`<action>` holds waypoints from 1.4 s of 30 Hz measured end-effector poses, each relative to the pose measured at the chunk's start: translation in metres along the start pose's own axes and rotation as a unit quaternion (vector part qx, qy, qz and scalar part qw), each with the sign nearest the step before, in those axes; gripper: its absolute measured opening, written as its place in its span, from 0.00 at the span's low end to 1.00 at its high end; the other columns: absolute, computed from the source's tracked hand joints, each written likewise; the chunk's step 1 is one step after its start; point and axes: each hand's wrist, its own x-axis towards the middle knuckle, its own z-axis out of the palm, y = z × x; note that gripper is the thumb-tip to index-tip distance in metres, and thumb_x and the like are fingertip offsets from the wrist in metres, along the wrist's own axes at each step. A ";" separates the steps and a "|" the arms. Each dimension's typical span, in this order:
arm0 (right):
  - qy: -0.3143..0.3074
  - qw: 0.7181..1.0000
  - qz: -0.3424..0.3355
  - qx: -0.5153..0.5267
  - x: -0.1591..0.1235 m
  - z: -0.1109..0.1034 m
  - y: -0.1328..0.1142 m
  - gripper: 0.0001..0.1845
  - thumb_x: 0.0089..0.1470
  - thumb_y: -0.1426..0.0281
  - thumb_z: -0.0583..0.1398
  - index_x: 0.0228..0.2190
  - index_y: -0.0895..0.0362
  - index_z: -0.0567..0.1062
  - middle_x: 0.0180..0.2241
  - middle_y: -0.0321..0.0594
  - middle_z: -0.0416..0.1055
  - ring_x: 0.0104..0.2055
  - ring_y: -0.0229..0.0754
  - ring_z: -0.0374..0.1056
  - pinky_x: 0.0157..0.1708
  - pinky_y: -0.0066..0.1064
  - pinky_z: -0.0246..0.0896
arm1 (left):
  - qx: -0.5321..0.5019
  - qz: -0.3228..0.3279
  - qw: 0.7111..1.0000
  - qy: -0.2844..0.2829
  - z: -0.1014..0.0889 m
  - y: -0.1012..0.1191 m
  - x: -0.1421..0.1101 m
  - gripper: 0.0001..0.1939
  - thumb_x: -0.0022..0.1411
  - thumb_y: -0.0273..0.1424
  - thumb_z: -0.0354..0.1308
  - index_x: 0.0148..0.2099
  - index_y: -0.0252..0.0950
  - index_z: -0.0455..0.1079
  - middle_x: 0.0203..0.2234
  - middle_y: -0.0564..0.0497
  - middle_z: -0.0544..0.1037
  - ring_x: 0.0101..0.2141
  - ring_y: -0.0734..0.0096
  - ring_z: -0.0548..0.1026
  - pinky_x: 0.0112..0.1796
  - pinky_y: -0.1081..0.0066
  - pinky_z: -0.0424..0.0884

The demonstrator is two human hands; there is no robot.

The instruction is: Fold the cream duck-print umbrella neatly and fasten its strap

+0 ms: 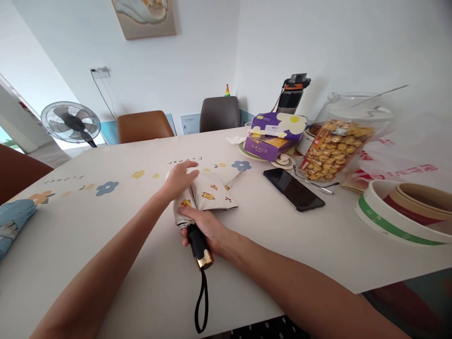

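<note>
1. Umbrella (184, 209): one in hand, white printed canopy, partly loose, above the near-middle of the white table (141, 245). Its long axis runs away from me and slightly left; the black handle (198, 242) with its gold end points towards me, slightly right. One black wrist strap (201, 303) hangs from that end.
2. My right hand (206, 228): one, clenched around the umbrella where canopy meets handle, thumb on the fabric.
3. My left hand (181, 181): one, released, fingers extended over the canopy's far part. Contact with the fabric: cannot tell.
4. Loose canopy panel (215, 193): one seen spread to the right of the rolled part.
5. To the right: one black phone (294, 189), lying flat; one clear jar (339, 141) of golden snacks; one black bottle (291, 96), upright; one purple GRACE box (264, 147) beneath one flowered purple packet (278, 125); one green-banded white round container (391, 216).
6. Left edge: one blue fabric bundle (16, 221), partly in view.
7. Beyond the table: one fan (72, 122); chairs, three in view, two brown (144, 126), one grey (219, 114).
</note>
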 end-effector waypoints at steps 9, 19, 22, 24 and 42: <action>-0.004 1.000 0.008 -0.004 -0.002 0.002 -0.003 0.07 0.47 0.69 0.59 0.25 0.60 0.66 0.22 0.35 0.62 0.17 0.32 0.58 0.11 0.26 0.61 | 0.181 0.200 0.909 -0.317 0.038 0.027 0.003 0.22 0.59 0.26 0.41 0.53 0.43 0.65 0.54 0.56 0.66 0.52 0.66 0.62 0.51 0.68 0.58; -0.019 1.000 0.011 0.014 -0.001 0.001 -0.005 0.08 0.46 0.68 0.59 0.26 0.59 0.65 0.23 0.35 0.63 0.17 0.30 0.58 0.12 0.24 0.60 | 0.214 0.222 0.915 -0.261 0.045 0.030 0.012 0.10 0.56 0.30 0.48 0.37 0.40 0.70 0.39 0.53 0.72 0.37 0.68 0.70 0.35 0.71 0.64; -0.012 1.000 0.008 0.003 -0.001 0.002 -0.003 0.08 0.45 0.70 0.60 0.27 0.59 0.66 0.22 0.34 0.62 0.17 0.31 0.58 0.11 0.24 0.59 | 0.163 0.206 0.957 -0.125 0.039 0.031 0.006 0.08 0.58 0.31 0.48 0.37 0.40 0.68 0.36 0.53 0.73 0.36 0.69 0.70 0.34 0.71 0.63; -0.008 1.000 -0.002 -0.006 0.000 0.002 -0.002 0.08 0.43 0.71 0.61 0.27 0.60 0.66 0.20 0.34 0.62 0.17 0.31 0.58 0.11 0.25 0.59 | 0.105 0.187 0.977 -0.022 0.034 0.030 0.000 0.09 0.60 0.32 0.47 0.40 0.41 0.67 0.37 0.54 0.74 0.35 0.71 0.71 0.35 0.71 0.64; -0.006 0.999 -0.004 -0.040 0.001 -0.001 0.001 0.13 0.41 0.71 0.64 0.30 0.59 0.66 0.19 0.34 0.64 0.16 0.34 0.59 0.10 0.25 0.58 | -0.179 0.051 0.953 0.239 -0.015 0.033 -0.025 0.12 0.54 0.32 0.52 0.38 0.38 0.75 0.38 0.52 0.76 0.20 0.81 0.68 0.19 0.76 0.66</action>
